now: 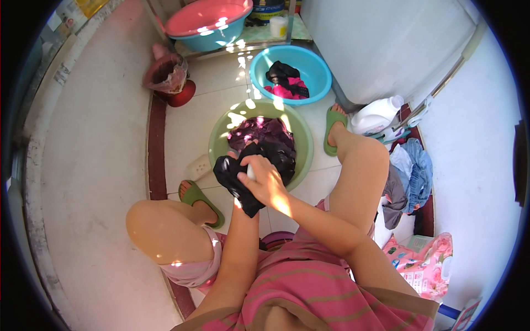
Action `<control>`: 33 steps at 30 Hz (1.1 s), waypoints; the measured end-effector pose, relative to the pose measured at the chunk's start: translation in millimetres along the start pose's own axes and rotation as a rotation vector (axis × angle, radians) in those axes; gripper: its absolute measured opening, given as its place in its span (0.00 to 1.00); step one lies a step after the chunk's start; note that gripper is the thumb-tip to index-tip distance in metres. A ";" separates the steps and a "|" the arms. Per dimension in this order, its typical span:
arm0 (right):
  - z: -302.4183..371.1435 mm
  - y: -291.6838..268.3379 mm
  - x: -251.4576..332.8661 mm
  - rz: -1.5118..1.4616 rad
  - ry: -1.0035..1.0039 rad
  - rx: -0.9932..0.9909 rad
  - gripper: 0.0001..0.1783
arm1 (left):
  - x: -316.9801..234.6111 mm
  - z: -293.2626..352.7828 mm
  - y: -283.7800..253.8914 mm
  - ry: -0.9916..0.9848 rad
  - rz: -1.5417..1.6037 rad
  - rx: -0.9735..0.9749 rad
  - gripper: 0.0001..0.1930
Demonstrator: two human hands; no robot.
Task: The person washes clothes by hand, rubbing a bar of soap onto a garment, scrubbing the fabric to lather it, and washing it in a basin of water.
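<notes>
A wet-looking black garment is draped over my left hand, hiding most of it; a few fingertips poke out at its far edge, gripping the cloth. Against the garment, my right hand is closed round a small white block, which looks like a bar of soap. Both hands are above the near rim of a green basin. Dark purple clothing and more black cloth lie in that basin.
Beyond stands a blue basin with black and pink clothes. A white jug and a clothes pile lie along the right wall. A red bin stands at left; a pink basin rests on a shelf.
</notes>
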State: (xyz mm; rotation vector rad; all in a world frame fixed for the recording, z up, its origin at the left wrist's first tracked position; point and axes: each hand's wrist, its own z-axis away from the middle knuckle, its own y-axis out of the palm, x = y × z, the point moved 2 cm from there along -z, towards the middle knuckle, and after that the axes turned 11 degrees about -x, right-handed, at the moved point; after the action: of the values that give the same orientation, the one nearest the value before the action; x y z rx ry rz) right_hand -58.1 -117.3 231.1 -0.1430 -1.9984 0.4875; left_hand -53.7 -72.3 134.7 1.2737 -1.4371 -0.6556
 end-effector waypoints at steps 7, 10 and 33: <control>-36.8 -39.6 -152.6 0.444 0.445 -0.267 0.15 | 16.2 -11.5 -20.4 -0.013 -1.073 -0.370 0.16; -47.2 -37.5 -74.2 -0.087 0.595 -0.402 0.14 | 2.2 -18.8 15.4 -0.199 -1.296 -0.344 0.16; -42.2 -43.8 -139.3 0.167 0.551 -0.149 0.22 | 61.6 -62.5 20.6 0.145 -2.049 -0.080 0.10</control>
State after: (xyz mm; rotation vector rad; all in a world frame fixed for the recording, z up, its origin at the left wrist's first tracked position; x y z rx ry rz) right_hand 48.5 -188.3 149.3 -0.4864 -1.4846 0.3550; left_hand 4.8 -109.3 192.4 2.3386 0.5504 -1.7221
